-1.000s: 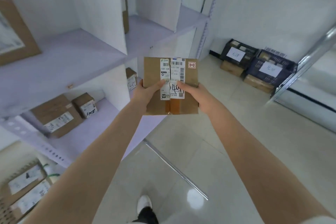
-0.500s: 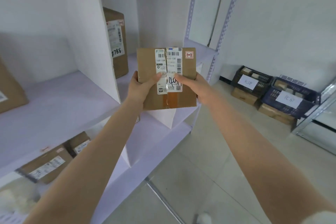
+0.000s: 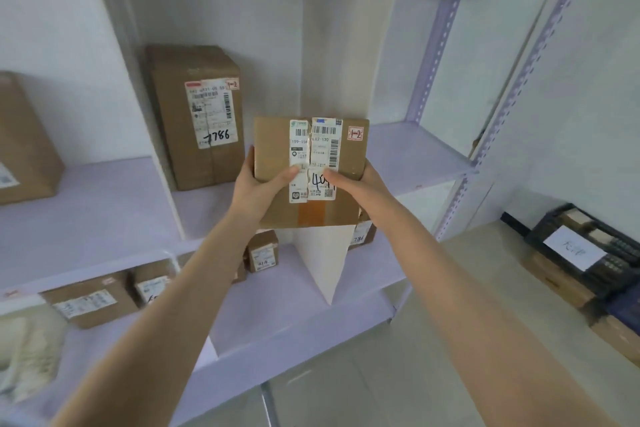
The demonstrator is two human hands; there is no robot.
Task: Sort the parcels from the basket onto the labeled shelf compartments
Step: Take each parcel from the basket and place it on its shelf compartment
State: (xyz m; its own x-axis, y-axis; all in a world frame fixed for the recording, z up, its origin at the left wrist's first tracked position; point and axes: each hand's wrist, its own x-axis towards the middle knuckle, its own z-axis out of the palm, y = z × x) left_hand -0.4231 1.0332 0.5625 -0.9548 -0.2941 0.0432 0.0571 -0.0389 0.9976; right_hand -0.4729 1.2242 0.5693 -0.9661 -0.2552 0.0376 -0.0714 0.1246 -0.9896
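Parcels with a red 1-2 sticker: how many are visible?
2. One held parcel between left hand and right hand; one tall parcel on the shelf left of it. Lower parcels are too blurred to tell.

wall: plain white, right side | floor: pale glossy tiles, lower right | light: soft, even

- One view only, worn on the person's head; it looks forward and slightly down, facing the shelf unit from close by
- Wide angle; the left forearm and right forearm run up from the bottom edge to a parcel near mid-frame
- Shelves fill the left and centre; the floor and a dark crate show at the lower right
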